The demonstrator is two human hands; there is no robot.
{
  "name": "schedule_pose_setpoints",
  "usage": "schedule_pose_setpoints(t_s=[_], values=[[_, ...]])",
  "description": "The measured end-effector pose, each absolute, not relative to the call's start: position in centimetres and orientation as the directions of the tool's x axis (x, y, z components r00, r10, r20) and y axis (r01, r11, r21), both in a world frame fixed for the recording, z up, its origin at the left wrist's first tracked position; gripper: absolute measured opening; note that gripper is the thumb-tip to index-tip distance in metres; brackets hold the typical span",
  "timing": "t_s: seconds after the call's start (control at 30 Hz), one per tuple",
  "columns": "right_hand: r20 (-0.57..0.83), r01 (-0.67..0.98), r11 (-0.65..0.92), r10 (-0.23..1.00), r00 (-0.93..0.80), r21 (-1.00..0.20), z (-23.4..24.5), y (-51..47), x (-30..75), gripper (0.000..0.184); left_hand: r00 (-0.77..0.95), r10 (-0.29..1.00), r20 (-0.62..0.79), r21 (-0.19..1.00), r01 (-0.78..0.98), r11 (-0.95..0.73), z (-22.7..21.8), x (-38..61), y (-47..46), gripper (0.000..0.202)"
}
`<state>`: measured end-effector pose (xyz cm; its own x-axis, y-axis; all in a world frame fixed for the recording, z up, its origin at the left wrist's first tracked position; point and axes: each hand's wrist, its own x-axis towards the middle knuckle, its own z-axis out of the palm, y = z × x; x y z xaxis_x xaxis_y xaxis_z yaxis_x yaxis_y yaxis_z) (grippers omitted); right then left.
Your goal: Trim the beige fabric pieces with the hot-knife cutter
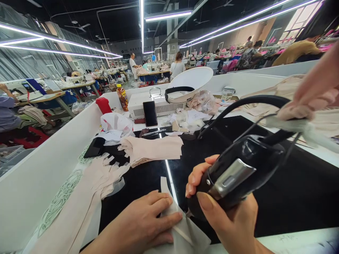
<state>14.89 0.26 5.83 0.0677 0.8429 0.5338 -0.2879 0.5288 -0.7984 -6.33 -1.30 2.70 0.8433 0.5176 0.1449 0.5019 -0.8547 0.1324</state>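
Note:
My left hand (148, 220) lies with its fingers stretched out on a pale, thin fabric piece (194, 233), pressing it against the black tabletop. My right hand (225, 215) is wrapped around a black corded hand tool (238, 173) with a silver metal plate on its side. The tool is tilted, and its narrow tip points down at the fabric beside my left fingertips. Whether the tip touches the cloth I cannot tell. At upper right, another person's blurred hand (315, 91) is by the tool's black cable (254, 100), with a whitish strip under it.
A stack of pale fabric pieces (156, 148) lies ahead, with longer pieces (87, 197) at left. Beyond are a phone (150, 113), a white vented box (136, 106), a bottle (122, 97) and a pen (155, 132). White side walls (53, 165) border the table.

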Motion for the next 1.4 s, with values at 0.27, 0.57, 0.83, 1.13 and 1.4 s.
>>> schedule_pose_setpoints(t_s=[0.27,0.57,0.83,1.13,1.4], values=[[0.49,-0.333,0.502,0.863,0.126,-0.798,6.4,0.3,14.2,0.032,0.833,0.547,0.083,0.155,0.531,-0.833,2.5,-6.3,-1.8,0.041],[0.492,-0.287,0.514,0.857,0.152,-0.808,6.5,0.4,13.8,0.027,0.823,0.564,0.072,0.199,0.542,-0.816,2.8,-5.5,-2.3,0.043],[0.492,-0.25,0.522,0.853,0.175,-0.815,6.3,0.7,13.7,0.024,0.82,0.567,0.077,0.209,0.543,-0.813,2.8,-5.2,-2.5,0.042],[0.468,-0.248,0.498,0.867,0.172,-0.831,6.7,0.6,13.3,0.031,0.813,0.571,0.118,0.211,0.541,-0.814,2.9,-5.0,-2.9,0.041],[0.472,-0.282,0.505,0.863,0.18,-0.816,6.9,2.3,12.4,0.032,0.811,0.56,0.172,0.181,0.533,-0.827,2.4,-5.7,-1.7,0.039]])
